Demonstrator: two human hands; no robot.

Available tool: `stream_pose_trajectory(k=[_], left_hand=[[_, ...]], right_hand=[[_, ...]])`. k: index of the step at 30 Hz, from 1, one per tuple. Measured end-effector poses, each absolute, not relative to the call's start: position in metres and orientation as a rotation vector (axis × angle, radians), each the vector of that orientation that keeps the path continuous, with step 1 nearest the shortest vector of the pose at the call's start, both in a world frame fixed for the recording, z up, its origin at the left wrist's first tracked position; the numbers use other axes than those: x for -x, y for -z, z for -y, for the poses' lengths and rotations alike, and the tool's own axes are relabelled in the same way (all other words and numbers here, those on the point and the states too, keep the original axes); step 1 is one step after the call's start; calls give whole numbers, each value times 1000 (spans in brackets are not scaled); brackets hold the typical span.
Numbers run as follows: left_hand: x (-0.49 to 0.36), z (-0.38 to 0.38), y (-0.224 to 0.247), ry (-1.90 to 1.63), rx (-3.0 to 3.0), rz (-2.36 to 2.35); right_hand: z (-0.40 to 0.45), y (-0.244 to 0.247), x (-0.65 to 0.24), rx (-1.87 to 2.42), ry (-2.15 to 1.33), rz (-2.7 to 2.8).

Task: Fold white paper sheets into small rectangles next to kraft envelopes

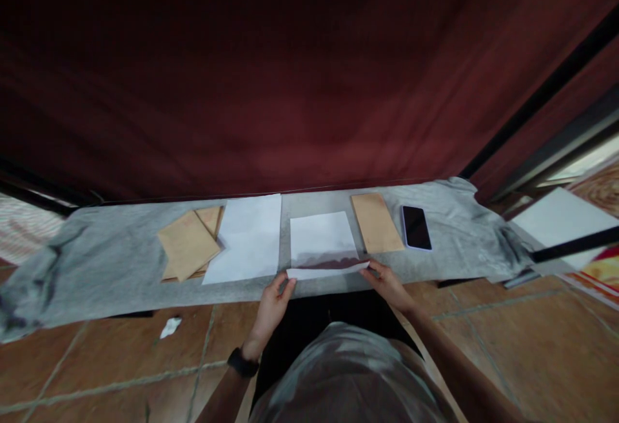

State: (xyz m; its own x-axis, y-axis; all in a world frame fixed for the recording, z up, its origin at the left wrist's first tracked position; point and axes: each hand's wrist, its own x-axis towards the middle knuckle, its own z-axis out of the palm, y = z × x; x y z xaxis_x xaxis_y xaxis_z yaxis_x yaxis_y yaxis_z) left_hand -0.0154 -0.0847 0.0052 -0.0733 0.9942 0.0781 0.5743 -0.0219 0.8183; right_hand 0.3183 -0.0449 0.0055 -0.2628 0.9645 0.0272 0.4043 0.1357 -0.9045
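Observation:
A white sheet of paper (323,235) lies in front of me on the grey cloth, its near edge lifted and folded up toward me. At the left end of that edge, my left hand (276,300) pinches the paper between thumb and fingers. My right hand (388,284) grips the opposite end of the same edge. A shadow falls under the raised strip. Left of this sheet lies a larger white stack of paper (249,236). Just to the right is a brown envelope (377,223), lying flat.
Several brown envelopes (188,242) overlap in a loose pile at the left. A smartphone (416,227) rests right of the single envelope. Grey cloth (120,281) covers the narrow table, with a dark red curtain (309,88) behind. A crumpled white scrap (170,327) is on the tiled floor.

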Motion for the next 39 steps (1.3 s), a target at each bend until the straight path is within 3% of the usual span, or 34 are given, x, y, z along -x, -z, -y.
stream_pose_trajectory(k=[7,20,39], left_hand=[[5,70,-14,-894,-1591,-1814],[-16,20,-48,-119,-1879,-2296],[-24,-31,-41,-18,-1995,-2361]], right_hand=[[29,0,-302,1725,-793,1912],[-11,-22,-261,2152,-353,2124],[-55,-16,-231,2194,-75,2139]])
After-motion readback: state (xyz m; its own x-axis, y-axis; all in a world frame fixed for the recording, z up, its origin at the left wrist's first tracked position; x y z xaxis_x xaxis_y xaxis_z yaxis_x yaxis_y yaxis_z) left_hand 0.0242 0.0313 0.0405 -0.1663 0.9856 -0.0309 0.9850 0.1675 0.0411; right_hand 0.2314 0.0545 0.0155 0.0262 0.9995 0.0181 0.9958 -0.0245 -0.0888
